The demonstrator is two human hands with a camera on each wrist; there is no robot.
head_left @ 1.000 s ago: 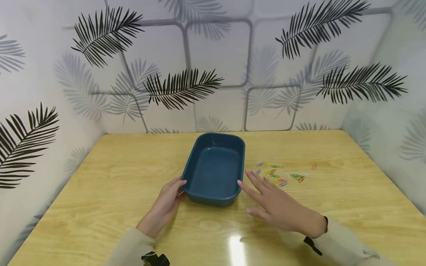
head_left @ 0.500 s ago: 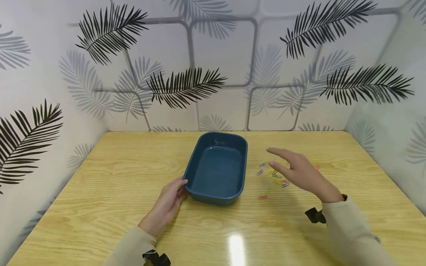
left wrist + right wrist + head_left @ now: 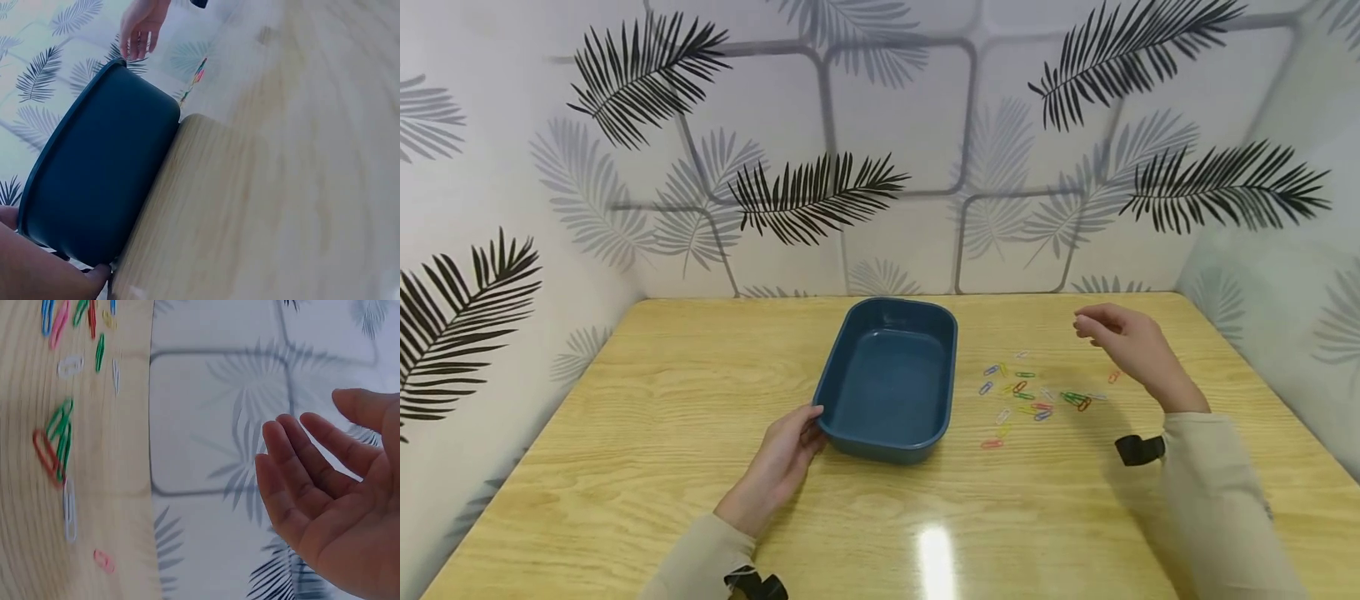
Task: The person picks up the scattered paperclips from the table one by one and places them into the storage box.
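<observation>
A dark blue rectangular tub (image 3: 891, 392) stands on the wooden table. My left hand (image 3: 778, 458) grips its near left corner, the thumb over the rim; the left wrist view shows that hand (image 3: 44, 272) against the tub's side wall (image 3: 100, 169). To the tub's right lie several coloured paper clips, among them a pink paper clip (image 3: 992, 444) nearest me and a white paper clip (image 3: 70, 512). My right hand (image 3: 1131, 342) is raised above the table, beyond the clips and to their right. Its loosely bent fingers (image 3: 306, 465) hold nothing.
A patterned wall (image 3: 895, 242) with leaf prints rises behind the table (image 3: 677, 375), and further walls close in both sides. A lone pink paper clip (image 3: 1114, 377) lies right of the others, below the right hand.
My right hand has moved from the tub's right edge, over the paper clips, to the far right, lifting off. A pink, a yellow and a white clip now show nearer me. The left hand stays put.
</observation>
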